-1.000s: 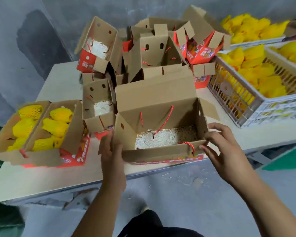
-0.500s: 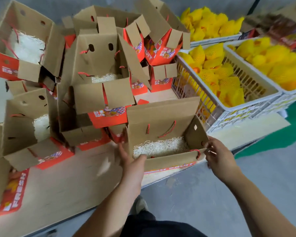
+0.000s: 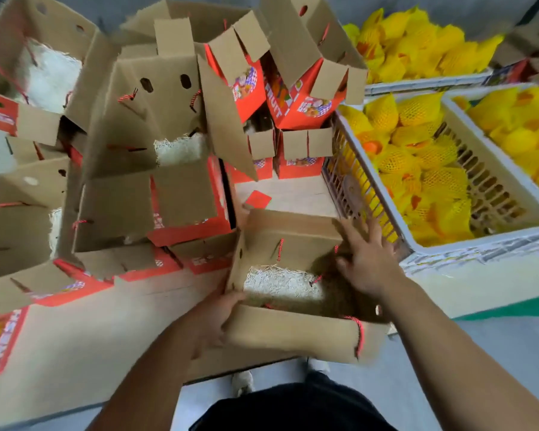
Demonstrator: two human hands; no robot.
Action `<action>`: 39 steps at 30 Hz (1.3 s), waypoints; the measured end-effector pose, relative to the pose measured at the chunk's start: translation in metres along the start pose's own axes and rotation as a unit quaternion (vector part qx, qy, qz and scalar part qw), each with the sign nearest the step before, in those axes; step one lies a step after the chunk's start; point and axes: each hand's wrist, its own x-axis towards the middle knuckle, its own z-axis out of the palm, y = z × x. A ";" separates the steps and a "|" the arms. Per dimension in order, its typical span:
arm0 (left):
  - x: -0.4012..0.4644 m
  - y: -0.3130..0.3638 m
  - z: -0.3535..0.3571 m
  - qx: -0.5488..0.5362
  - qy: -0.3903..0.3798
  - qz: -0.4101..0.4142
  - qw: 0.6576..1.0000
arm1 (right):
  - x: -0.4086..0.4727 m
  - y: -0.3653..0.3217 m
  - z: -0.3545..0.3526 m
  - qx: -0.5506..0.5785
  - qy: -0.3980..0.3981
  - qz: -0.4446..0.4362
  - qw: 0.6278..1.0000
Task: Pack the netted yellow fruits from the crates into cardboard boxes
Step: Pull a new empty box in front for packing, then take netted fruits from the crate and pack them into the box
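Along the table [image 3: 75,337] edge, your left hand [image 3: 212,318] gripped the open box [image 3: 293,331]; your right hand [image 3: 366,262], fingers spread, had left it for the crate [image 3: 423,247].

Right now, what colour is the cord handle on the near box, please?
Red and white twisted cord handle, clearest in the head view.

Both forearms were bare, no sleeves, watch or gloves. Left hand [image 3: 213,321] and right hand [image 3: 367,259] ungloved. Dark black trousers [image 3: 293,405], light shoes [image 3: 243,382] below.
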 end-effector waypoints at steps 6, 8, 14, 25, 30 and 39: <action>-0.005 0.007 0.041 0.118 0.058 0.019 0.991 | 0.035 0.010 -0.012 -0.083 -0.018 -0.075 0.994; -0.010 0.007 0.061 0.010 0.138 0.083 0.987 | 0.046 0.010 -0.020 -0.022 0.013 -0.146 0.989; -0.015 -0.007 0.097 -0.222 0.312 0.158 0.910 | 0.056 0.019 -0.025 0.092 -0.006 -0.152 0.984; -0.005 0.068 0.144 0.197 0.371 0.390 0.820 | 0.061 0.059 -0.051 0.320 0.068 -0.291 0.899; 0.026 0.140 0.213 0.224 0.219 0.507 0.803 | 0.107 0.126 -0.071 0.217 0.086 -0.176 0.956; 0.080 0.197 0.282 0.411 0.235 0.433 0.767 | 0.140 0.148 -0.040 -0.114 -0.246 -0.166 0.948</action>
